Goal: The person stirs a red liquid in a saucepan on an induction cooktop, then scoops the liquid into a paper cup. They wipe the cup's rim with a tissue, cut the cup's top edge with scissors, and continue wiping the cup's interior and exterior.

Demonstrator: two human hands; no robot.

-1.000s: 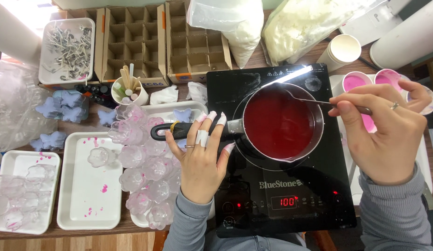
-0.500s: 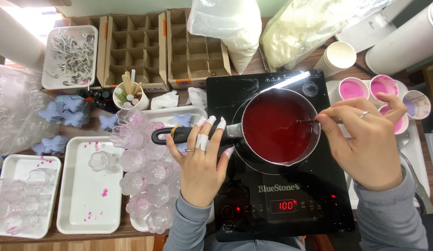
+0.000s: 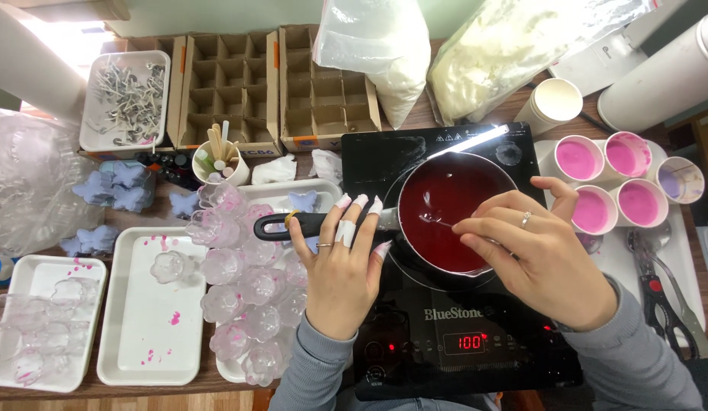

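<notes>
A small saucepan [image 3: 408, 190] full of dark red liquid [image 3: 453, 217] stands on a black induction cooktop [image 3: 437, 335] with a lit red display. My left hand [image 3: 340, 266] grips the pan's black handle [image 3: 274, 224] close to the pot; one finger wears a white bandage. My right hand [image 3: 540, 255], with a ring, hovers over the pan's right side and pinches a thin metal stirrer [image 3: 434, 222] whose end dips into the liquid.
Pink-filled paper cups [image 3: 597, 183] stand right of the cooktop, with scissors [image 3: 662, 297] below them. Several clear flower-shaped moulds [image 3: 247, 289] and white trays [image 3: 152, 312] lie left. Cardboard divider boxes [image 3: 251, 84], a wick tray [image 3: 125, 99] and wax bags [image 3: 384, 46] line the back.
My right hand has moved left from the pink cups to over the pan, bringing the stirrer into the red liquid. My left hand has stayed on the handle.
</notes>
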